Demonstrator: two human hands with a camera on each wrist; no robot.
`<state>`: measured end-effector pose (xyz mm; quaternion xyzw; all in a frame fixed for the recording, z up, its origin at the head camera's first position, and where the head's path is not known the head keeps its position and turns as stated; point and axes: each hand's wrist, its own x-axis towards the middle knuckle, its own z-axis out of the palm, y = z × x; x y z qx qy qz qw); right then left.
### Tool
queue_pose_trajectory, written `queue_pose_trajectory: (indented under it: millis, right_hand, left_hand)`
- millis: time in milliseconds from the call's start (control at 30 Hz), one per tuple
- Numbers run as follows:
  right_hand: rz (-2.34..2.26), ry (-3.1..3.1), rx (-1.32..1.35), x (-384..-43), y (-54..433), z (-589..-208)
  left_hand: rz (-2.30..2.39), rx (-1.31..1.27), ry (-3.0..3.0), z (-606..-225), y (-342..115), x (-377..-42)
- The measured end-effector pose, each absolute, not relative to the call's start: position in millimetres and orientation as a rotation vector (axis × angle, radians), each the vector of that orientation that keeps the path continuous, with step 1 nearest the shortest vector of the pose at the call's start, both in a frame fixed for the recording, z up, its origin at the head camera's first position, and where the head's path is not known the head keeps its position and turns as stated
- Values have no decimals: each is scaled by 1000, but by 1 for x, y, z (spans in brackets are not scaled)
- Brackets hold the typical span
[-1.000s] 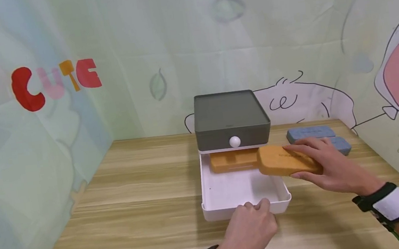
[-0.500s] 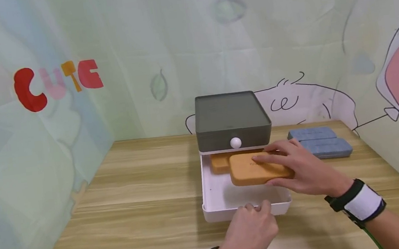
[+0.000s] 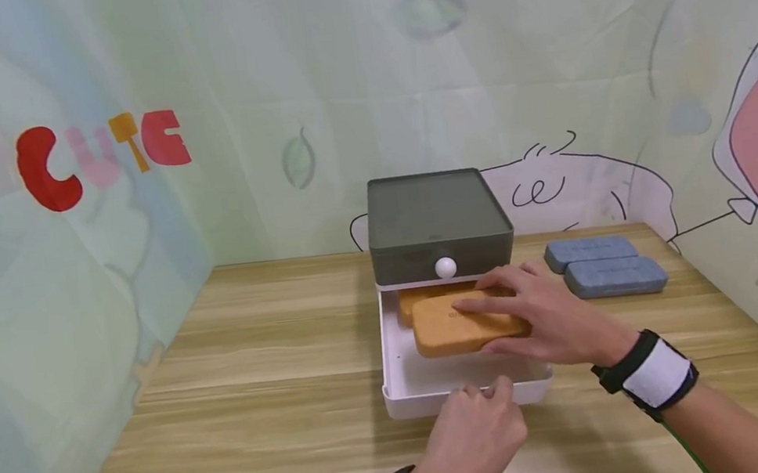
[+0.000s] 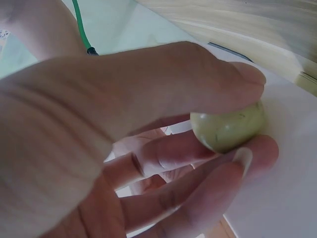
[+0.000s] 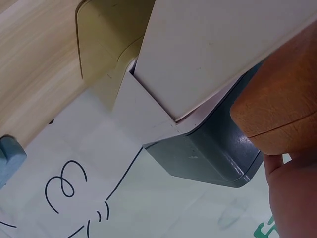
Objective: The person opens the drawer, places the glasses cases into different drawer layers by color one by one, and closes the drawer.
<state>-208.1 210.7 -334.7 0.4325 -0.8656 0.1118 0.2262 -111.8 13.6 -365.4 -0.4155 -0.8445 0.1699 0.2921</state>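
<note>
My right hand (image 3: 552, 318) grips an orange glasses case (image 3: 447, 331) by its right end, thumb at the front edge and fingers over the top. The case is over the pulled-out white drawer (image 3: 417, 405), and its leathery end shows close up in the right wrist view. Another orange glasses case (image 3: 404, 300) lies at the back of the drawer, partly hidden by the held one. At the drawer's front, my left hand (image 3: 477, 433) pinches the round drawer knob (image 4: 230, 129) between thumb and fingers, as the left wrist view shows.
Above the pulled-out drawer sits the grey upper section (image 3: 433, 210) of the box, its drawer closed, with a white knob (image 3: 446, 268). Two blue glasses cases (image 3: 590, 251) lie side by side on the wooden table (image 3: 261, 377) at right. A printed curtain (image 3: 238, 127) encloses the table.
My right hand has carried the orange glasses case leftward from the drawer's right side to over its middle. The left hand has stayed at the knob, and the drawer has not moved.
</note>
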Motion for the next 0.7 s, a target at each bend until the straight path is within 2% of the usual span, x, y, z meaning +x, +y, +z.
queue_pose_trajectory:
  millis: [700]
  right_hand:
    - [186,-2485,1135,-216,194,-342]
  left_hand:
    - [437,-1090,-2232,-367,15,-114]
